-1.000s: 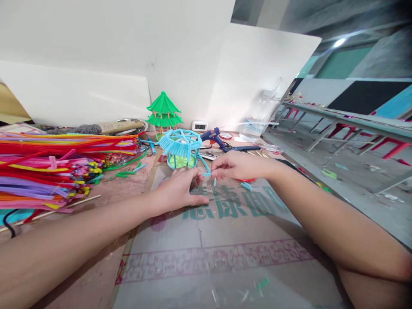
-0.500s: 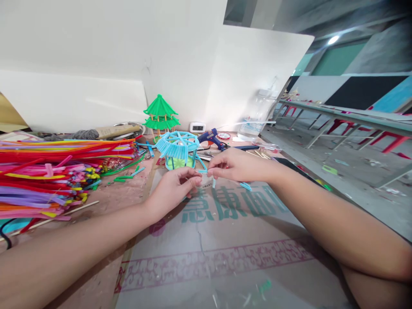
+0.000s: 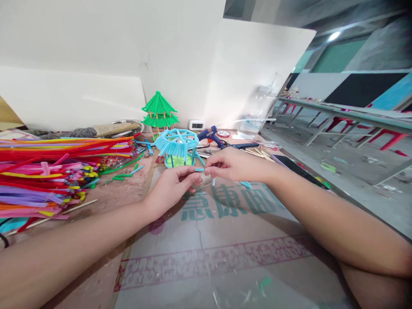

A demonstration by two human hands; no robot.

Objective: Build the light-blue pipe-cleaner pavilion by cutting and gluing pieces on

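Note:
My left hand (image 3: 172, 185) and my right hand (image 3: 233, 164) meet over a printed cardboard sheet (image 3: 225, 249), both pinching a short light-blue pipe-cleaner piece (image 3: 199, 170) between thumb and fingertips. Just behind them stands a light-blue pipe-cleaner pavilion (image 3: 178, 146) with a ribbed roof and a green base. Another small blue piece (image 3: 246, 185) lies on the sheet below my right wrist.
A thick pile of many-coloured pipe cleaners (image 3: 54, 171) fills the left side. A green pavilion model (image 3: 159, 111), a small white clock (image 3: 197, 125) and a blue glue gun (image 3: 212, 136) stand by the white wall. Wooden sticks (image 3: 257, 152) lie at right; benches and red stools beyond.
My left hand lifted off the cardboard and came up to the blue piece, now pinching it together with my right hand. The view shifted slightly.

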